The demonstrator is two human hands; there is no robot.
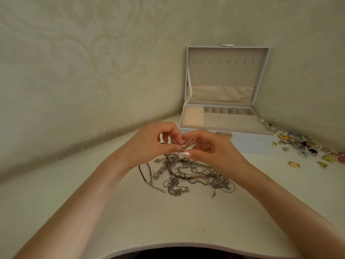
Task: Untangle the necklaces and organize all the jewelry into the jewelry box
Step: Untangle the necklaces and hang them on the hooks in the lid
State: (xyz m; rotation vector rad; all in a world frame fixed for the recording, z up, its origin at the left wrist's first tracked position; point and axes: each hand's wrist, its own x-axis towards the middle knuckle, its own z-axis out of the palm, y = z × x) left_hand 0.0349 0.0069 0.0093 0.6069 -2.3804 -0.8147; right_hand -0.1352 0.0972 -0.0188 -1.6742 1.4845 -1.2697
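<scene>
White table (168,221): my left hand (149,144), right hand (214,150) both pinch chain loop (190,141); necklace tangle (196,176) at 6 o'clock from grip, jewelry box (252,144) 1 o'clock.

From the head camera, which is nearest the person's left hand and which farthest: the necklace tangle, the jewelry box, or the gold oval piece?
1. The necklace tangle, just below the left hand.
2. The jewelry box, behind and to the right.
3. The gold oval piece, far out to the right.
</scene>
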